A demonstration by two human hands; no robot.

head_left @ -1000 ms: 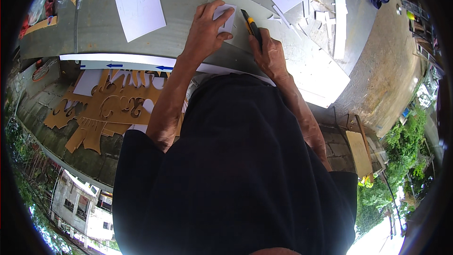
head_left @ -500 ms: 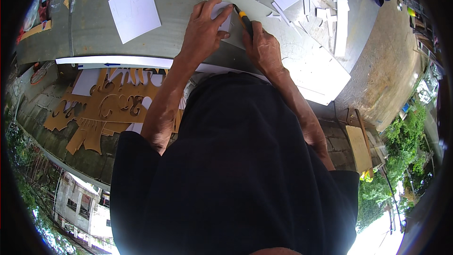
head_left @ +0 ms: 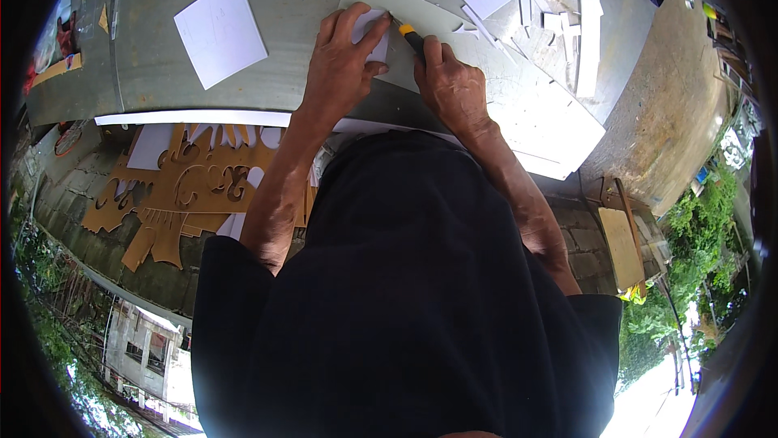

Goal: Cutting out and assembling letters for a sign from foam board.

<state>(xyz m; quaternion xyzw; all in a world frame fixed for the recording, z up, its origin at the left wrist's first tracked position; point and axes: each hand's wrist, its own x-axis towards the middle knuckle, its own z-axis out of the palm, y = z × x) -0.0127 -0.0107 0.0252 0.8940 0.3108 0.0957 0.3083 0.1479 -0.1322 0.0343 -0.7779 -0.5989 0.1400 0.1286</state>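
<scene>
Left hand (head_left: 336,61): fingers spread apart, resting over a small white piece (head_left: 378,51) on the pale board (head_left: 519,106) atop the grey tabletop (head_left: 292,0). Right hand (head_left: 454,85): fingers clamped round a yellow-and-black cutter (head_left: 412,38), its tip near the piece's upper right corner. Handling note: firm hold-down, steady strokes and left fingertips clear of the blade seemed advisable. White offcuts (head_left: 525,2) lay rightward.

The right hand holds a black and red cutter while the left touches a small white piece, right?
No: the head view shows the cutter is black and yellow. The right hand holds it; the left hand touches the small white piece.
</scene>
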